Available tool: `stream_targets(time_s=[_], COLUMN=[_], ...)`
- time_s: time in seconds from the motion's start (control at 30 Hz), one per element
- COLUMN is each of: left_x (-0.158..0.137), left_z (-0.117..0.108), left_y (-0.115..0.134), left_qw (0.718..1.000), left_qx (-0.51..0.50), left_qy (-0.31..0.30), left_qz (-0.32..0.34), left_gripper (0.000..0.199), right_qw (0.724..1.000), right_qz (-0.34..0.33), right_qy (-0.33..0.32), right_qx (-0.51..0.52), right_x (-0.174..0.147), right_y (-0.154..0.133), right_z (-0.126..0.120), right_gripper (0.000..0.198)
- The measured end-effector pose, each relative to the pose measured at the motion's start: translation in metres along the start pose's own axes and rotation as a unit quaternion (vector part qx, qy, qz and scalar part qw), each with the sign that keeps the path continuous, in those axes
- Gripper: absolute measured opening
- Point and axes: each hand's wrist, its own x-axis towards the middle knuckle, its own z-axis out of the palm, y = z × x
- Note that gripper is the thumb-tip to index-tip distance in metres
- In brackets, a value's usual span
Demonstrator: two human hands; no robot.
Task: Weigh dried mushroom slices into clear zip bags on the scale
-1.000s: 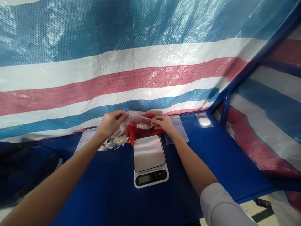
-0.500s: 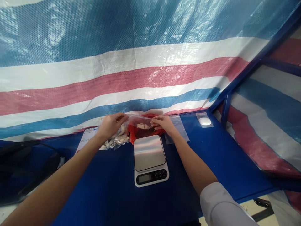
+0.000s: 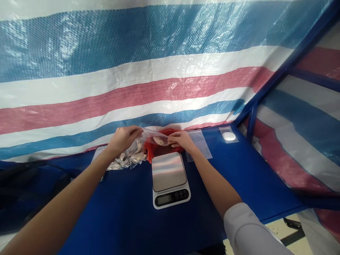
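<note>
A clear plastic bag (image 3: 149, 134) is stretched between my two hands, above a red plastic bag (image 3: 149, 150). Pale, dried-looking pieces (image 3: 158, 141) lie inside the clear one, near its right end. My left hand (image 3: 126, 139) pinches its left end, and my right hand (image 3: 183, 140) grips the right end with fingertips together. Below them stands a white digital kitchen scale (image 3: 169, 173) with a bare steel plate; its display shows no readable figure. Filled clear bags of similar pale pieces (image 3: 130, 157) are piled under my left hand.
A flat clear bag (image 3: 199, 143) lies right of my right hand. Farther right, a white oval object (image 3: 228, 136) rests on a small clear bag. A phone (image 3: 99, 150) is partly hidden behind my left forearm. Striped sheeting (image 3: 159, 85) hangs behind the blue table (image 3: 127, 212).
The clear bag now slopes down to the right, and the pale pieces inside have shifted slightly. Both hands keep their hold. The view has moved a little, and my left forearm covers more of the phone.
</note>
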Motion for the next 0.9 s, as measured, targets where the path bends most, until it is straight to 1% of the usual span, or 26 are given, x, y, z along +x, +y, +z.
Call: stream_targets(time_s=[0.23, 0.37, 0.47, 0.6, 0.77, 0.9], left_x=[0.002, 0.001, 0.001, 0.003, 0.003, 0.002], left_z=[0.007, 0.009, 0.011, 0.015, 0.02, 0.019], left_y=[0.002, 0.0, -0.001, -0.001, 0.001, 0.0], left_qw=[0.999, 0.999, 0.998, 0.997, 0.997, 0.998], left_qx=[-0.027, -0.045, -0.048, -0.068, -0.069, -0.064], left_qy=[0.005, 0.025, 0.03, 0.038, 0.034, 0.017], left_qz=[0.015, 0.002, -0.004, -0.013, 0.006, 0.008], left_gripper=[0.035, 0.035, 0.035, 0.035, 0.04, 0.042], right_qw=[1.0, 1.0, 1.0, 1.0, 0.999, 0.998], right_qz=[0.006, 0.011, 0.0, 0.001, -0.007, -0.008], right_qy=[-0.026, 0.003, 0.025, 0.02, -0.002, -0.003], right_qx=[0.016, 0.004, -0.005, 0.012, 0.054, 0.067], right_x=[-0.001, -0.002, -0.003, -0.003, -0.003, -0.002], right_y=[0.0, 0.001, 0.001, 0.001, -0.001, -0.001], right_z=[0.008, 0.008, 0.009, 0.009, 0.008, 0.005], right_gripper=[0.012, 0.004, 0.004, 0.002, 0.015, 0.019])
